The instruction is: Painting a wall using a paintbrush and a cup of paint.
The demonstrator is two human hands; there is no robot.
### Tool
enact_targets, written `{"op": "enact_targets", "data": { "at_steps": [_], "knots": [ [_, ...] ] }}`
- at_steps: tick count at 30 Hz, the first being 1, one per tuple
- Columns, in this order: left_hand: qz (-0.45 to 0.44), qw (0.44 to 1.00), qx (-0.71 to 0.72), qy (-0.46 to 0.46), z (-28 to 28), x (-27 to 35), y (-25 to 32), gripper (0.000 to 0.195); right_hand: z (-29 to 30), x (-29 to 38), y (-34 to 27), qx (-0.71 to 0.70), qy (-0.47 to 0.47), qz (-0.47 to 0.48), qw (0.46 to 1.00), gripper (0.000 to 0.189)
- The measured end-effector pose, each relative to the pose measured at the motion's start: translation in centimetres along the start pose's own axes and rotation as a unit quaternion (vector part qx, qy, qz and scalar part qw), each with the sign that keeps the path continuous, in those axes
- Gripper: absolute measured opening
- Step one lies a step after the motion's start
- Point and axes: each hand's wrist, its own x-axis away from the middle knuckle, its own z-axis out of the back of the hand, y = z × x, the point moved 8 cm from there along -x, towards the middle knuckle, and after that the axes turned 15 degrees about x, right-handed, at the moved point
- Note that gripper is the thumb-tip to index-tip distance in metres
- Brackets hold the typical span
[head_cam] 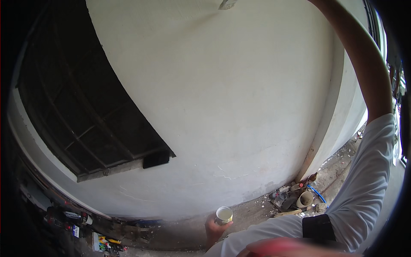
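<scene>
At the bottom centre, my left hand is wrapped around a small round container with a pale filling and a printed side, held upright. Raised along the right side is my right arm, in a white sleeve; its hand is out of view beyond the top edge. The tip of a flat, pale-smeared tool shows at the top centre against the off-white wall, casting a soft shadow. What holds that tool is hidden. Faint cracks run across the lower wall.
A dark barred window opening fills the left, with a black phone-like slab on its sill. Bottles, an open pot and a blue hose lie at the wall's right foot. A box of coloured items stands lower left.
</scene>
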Motion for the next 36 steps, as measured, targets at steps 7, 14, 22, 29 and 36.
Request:
{"op": "enact_targets", "data": {
  "at_steps": [7, 14, 22, 29, 36],
  "knots": [
    [-0.001, 0.996, -0.007, 0.088, 0.0, 1.4, 1.3, 0.059, -0.4, -3.3, 2.2, -0.017, 0.033, 0.016, 0.999, 0.023],
    [-0.01, 0.997, -0.026, 0.07, -1.4, 2.1, 0.1, 0.071, 2.2, -6.4, 3.6, 0.043, 0.199, 0.032, 0.979, 0.021],
    [0.006, 0.995, 0.007, 0.099, -1.3, 1.9, 1.8, 0.059, 2.5, -4.8, 3.1, 0.043, 0.301, 0.058, 0.951, 0.021],
    [0.005, 0.997, -0.017, 0.079, -1.4, 1.1, 2.2, 0.059, -4.8, 0.4, -0.6, 0.042, 0.269, 0.138, 0.952, 0.02],
    [-0.034, 0.998, 0.043, 0.029, -4.0, -1.1, 2.0, 0.065, -8.4, 6.9, -2.7, 0.032, 0.315, 0.188, 0.93, 0.026]
  ]
}}
